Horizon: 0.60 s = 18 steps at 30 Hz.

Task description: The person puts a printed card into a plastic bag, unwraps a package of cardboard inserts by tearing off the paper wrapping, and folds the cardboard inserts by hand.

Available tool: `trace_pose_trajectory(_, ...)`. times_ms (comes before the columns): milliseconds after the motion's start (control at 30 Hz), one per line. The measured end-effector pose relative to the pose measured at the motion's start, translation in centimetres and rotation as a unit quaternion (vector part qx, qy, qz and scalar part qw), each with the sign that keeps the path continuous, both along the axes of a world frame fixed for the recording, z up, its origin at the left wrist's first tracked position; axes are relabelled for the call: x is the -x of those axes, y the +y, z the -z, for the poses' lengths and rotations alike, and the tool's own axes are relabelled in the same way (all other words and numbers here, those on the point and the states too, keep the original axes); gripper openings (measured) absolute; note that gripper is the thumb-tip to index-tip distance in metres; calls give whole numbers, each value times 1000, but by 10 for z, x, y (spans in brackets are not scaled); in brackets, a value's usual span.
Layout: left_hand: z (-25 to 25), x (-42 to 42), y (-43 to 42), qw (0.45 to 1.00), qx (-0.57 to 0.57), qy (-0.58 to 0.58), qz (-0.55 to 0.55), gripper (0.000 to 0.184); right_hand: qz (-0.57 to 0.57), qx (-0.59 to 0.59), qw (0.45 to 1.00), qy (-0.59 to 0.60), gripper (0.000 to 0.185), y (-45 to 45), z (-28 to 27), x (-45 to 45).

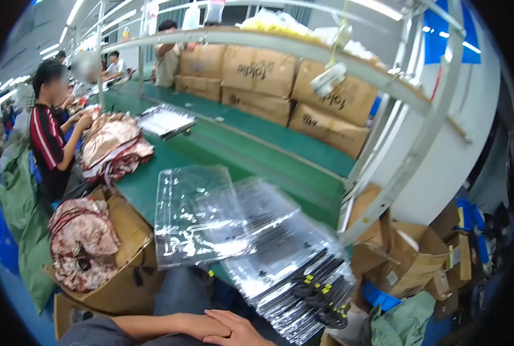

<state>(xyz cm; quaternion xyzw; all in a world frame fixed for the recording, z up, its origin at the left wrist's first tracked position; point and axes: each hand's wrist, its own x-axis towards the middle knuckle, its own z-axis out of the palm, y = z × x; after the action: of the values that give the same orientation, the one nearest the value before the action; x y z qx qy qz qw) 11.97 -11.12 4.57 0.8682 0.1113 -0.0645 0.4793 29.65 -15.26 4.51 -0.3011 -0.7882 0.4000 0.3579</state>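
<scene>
At the bottom centre, my right hand (238,331) lies flat across my left hand (208,326), over my lap. The right fingers are stretched out; the left ones are hidden beneath. In front, a fanned stack of clear plastic bags (274,242) with black edges rests at the edge of the green table (251,158). One clear bag (196,213) lies apart on the stack's left side. Black hooks (320,297) with yellow tags cluster at the stack's near right end. Neither hand touches the bags.
Patterned shiny fabric (84,245) fills a cardboard box (131,222) at left. A co-worker (49,124) handles more fabric (116,144) at the table. Further bags (165,120) lie beyond. Large cartons (257,72) line the back; a metal frame (407,155) and open boxes (409,254) stand right.
</scene>
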Motion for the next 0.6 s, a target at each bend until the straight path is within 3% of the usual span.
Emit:
trace_pose_trajectory(67,-18,20,8,999,-36,0,-15,32,44,-57,997,37,36,6,-8,-9)
trace_pose_trajectory(133,-41,45,17,966,-102,-75,-227,26,86,-113,987,78,37,12,-21,-16)
trace_pose_trajectory(167,-56,62,22,895,-139,-222,-362,18,114,-104,985,76,32,12,-31,-22)
trace_pose_trajectory(200,-60,84,27,830,-112,-150,-525,16,139,-94,983,75,28,14,-43,-33)
trace_pose_trajectory(267,-53,123,52,647,-199,-172,-716,16,155,-76,980,96,23,26,-51,-51)
trace_pose_trajectory(300,-22,147,76,556,-192,-243,-771,15,166,-44,978,119,18,32,-54,-58)
trace_pose_trajectory(367,5,179,98,475,-238,-216,-819,22,221,-43,967,120,14,40,-67,-62)
trace_pose_trajectory(400,26,194,106,464,-239,-219,-824,22,210,-47,969,118,14,40,-75,-65)
trace_pose_trajectory(467,60,211,127,587,45,-165,-791,30,277,5,960,33,15,50,-92,-71)
trace_pose_trajectory(533,54,194,134,571,236,-184,-764,39,273,13,962,24,15,67,-100,-72)
trace_pose_trajectory(600,37,177,130,532,235,-222,-783,41,282,42,958,23,16,89,-103,-69)
